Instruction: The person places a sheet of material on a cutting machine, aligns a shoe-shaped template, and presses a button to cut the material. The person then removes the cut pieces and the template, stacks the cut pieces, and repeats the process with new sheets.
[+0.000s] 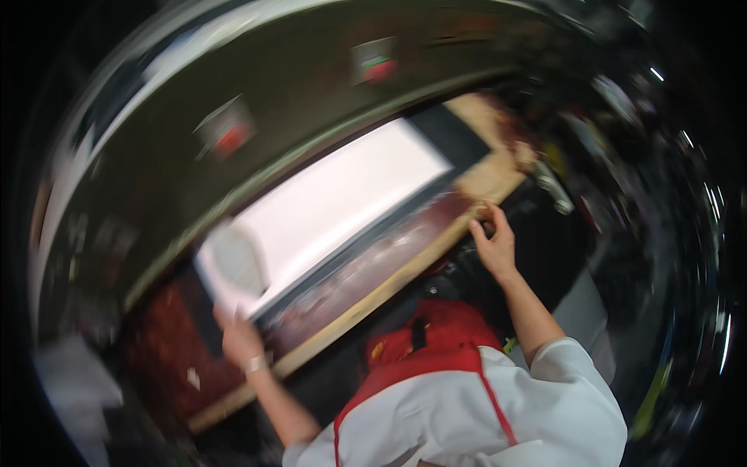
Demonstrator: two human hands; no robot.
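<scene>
A bright white lit panel [334, 191] with a dark border lies along a wooden-edged table [334, 335]. On its left end rests a pale grey oval piece [237, 258], blurred by motion. My left hand [241, 340], with a light band at the wrist, is at the panel's near left corner, below the oval piece. Blur hides whether its fingers grip anything. Over the table's near edge at the right, my right hand [496, 240] has thumb and fingertips drawn together in a pinch. Whatever may be between them is too small to make out.
Two pale holders with red items, one at the left [231, 132] and one at the right [377, 64], are on the dark surface behind the panel. A pale bundle [554, 187] lies off the table's right end. A grey-white shape [78, 381] stands at the far left.
</scene>
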